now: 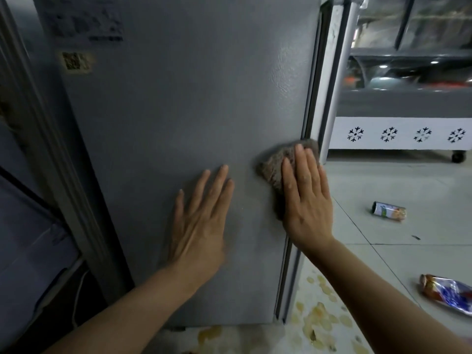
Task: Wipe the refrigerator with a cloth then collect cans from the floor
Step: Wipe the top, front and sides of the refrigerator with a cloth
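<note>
Right hand [305,195] flat, pressing one cloth [274,166] near refrigerator's [178,111] right edge; left hand [200,218] flat, released; two cans [388,212] [447,293] on floor [408,251].

My grey refrigerator [178,111] stood upright before me with its door shut, a brown fuzzy cloth [274,169] lay bunched flat against its right edge, and on the pale tiled floor to its right lay two cans on their sides, one slim [388,212], one crushed [445,293].
</note>
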A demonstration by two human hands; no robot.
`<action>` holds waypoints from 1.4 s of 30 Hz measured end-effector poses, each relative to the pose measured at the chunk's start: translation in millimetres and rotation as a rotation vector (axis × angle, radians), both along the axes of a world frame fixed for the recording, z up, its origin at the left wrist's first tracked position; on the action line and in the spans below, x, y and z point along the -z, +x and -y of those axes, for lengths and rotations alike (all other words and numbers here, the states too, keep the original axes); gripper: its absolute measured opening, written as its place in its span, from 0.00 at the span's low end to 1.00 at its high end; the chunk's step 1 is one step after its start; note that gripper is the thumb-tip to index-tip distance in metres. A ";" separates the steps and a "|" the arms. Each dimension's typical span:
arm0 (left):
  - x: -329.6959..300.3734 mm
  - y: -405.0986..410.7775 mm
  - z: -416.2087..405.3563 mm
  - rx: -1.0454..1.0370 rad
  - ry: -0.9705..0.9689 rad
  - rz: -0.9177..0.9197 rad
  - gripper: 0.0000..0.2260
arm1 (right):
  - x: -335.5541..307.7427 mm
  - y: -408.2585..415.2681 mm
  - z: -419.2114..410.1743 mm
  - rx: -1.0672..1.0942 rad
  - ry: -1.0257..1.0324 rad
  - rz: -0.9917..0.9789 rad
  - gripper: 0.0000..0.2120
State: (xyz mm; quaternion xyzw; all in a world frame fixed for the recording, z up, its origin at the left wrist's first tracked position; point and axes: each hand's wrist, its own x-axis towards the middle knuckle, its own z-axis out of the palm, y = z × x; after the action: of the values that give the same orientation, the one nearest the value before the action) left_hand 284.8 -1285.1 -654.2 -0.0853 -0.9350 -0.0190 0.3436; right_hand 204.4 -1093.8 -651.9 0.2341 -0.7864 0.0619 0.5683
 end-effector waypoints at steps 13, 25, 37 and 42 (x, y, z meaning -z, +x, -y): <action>25.2 13.2 36.2 -0.125 -0.119 0.106 0.46 | 45.3 8.4 15.8 -0.136 0.299 0.126 0.32; 36.0 25.3 67.0 -0.170 -0.069 0.112 0.44 | 90.2 21.4 41.4 -0.094 0.771 0.142 0.30; 36.2 39.2 106.0 -0.128 0.133 0.201 0.41 | 77.2 20.9 108.0 -0.152 0.670 0.084 0.29; 34.9 44.7 115.9 -0.019 0.271 0.117 0.38 | 75.2 26.0 113.1 -0.116 0.822 0.087 0.30</action>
State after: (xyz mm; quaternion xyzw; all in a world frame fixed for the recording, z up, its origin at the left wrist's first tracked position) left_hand 329.5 -1401.0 -689.0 -0.0280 -0.9431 -0.1465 0.2971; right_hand 230.4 -1207.0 -727.2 0.4827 -0.7543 -0.2153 0.3894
